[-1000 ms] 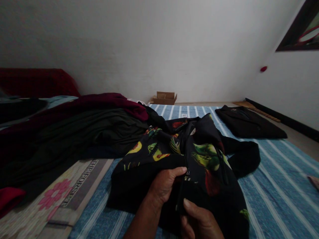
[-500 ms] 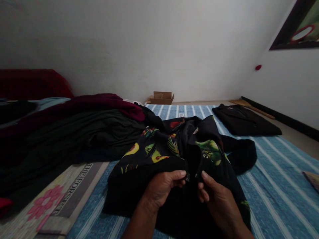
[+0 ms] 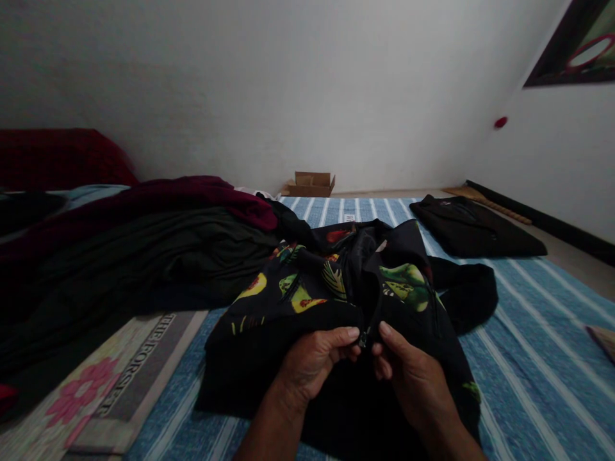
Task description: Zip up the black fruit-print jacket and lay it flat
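Observation:
A black jacket [image 3: 312, 291] with a colourful fruit print lies in front of me, its front edges parted at the top. My left hand [image 3: 319, 358] pinches one front edge at the bottom, right by the metal zipper slider [image 3: 364, 339]. Opposite it, my right hand [image 3: 413, 374] pinches the other front edge between thumb and fingers. The two zipper ends are close together; whether they are joined I cannot tell. One dark sleeve [image 3: 466, 294] stretches out to the right. The lower part of the jacket is in deep shadow.
Blue striped cloth [image 3: 523, 333] covers the surface. To the left is a heap of dark green and maroon clothes [image 3: 192, 237] beside a flowered mat [image 3: 110, 390]. A folded dark garment [image 3: 475, 224] lies back right, and a small cardboard box [image 3: 310, 186] stands by the wall.
My right hand has moved left, bringing its zipper edge up close to the slider at my left hand. The left hand stays nearly in place. The view has shifted slightly.

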Demonstrator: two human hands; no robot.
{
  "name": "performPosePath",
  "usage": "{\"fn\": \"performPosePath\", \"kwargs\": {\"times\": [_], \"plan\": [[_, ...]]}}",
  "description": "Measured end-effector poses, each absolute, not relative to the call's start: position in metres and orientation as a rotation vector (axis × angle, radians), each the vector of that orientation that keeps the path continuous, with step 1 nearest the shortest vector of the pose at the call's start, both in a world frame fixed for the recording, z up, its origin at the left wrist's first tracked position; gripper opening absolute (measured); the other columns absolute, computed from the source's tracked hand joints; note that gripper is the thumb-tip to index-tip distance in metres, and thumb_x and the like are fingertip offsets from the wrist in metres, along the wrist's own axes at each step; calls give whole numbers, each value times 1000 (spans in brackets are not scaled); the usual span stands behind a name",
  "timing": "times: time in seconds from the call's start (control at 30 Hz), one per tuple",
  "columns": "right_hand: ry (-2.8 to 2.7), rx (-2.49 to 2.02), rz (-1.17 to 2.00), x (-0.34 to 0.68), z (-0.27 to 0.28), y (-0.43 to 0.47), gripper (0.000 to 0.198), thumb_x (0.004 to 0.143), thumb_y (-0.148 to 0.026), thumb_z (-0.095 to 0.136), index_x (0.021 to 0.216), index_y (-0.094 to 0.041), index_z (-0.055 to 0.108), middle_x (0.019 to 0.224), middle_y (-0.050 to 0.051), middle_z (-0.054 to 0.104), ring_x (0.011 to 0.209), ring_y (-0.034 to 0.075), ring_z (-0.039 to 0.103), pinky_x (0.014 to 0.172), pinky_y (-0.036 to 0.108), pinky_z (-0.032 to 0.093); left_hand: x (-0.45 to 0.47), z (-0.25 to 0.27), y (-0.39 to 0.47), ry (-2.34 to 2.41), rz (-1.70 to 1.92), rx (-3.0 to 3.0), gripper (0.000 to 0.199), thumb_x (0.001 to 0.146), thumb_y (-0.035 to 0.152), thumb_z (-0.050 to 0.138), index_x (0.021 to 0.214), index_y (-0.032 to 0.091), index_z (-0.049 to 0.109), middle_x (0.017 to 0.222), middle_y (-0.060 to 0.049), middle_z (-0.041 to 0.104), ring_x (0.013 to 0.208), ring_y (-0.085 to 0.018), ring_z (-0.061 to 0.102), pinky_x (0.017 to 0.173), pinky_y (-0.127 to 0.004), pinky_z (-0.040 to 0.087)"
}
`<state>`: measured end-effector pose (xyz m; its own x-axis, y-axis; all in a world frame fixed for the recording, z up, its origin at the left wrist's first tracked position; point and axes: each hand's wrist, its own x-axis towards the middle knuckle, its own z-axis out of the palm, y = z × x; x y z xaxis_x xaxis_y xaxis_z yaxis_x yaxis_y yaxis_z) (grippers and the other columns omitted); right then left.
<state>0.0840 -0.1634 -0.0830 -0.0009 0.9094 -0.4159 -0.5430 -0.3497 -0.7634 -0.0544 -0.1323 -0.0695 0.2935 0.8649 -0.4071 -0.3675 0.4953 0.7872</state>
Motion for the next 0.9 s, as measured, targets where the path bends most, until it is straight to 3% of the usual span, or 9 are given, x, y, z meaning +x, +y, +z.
{"fn": "performPosePath", "kwargs": {"times": [0.63, 0.9], "plan": [[-703, -1390, 1387, 84, -89, -164, 46, 67, -57, 66, 49, -15, 59, 49, 1, 55, 52, 13, 50, 60, 27, 39, -47, -72, -134, 952, 939, 589, 11, 58, 21, 72, 59, 11, 67, 60, -4, 65, 60, -14, 58, 66, -28, 45], [-853, -1477, 1438, 89, -92, -167, 47, 73, -58, 59, 52, -16, 62, 42, 0, 53, 51, 13, 51, 64, 27, 37, -45, -74, -135, 977, 934, 568, 12, 56, 22, 73, 57, 11, 68, 58, -4, 65, 61, -15, 59, 69, -29, 46]]}}
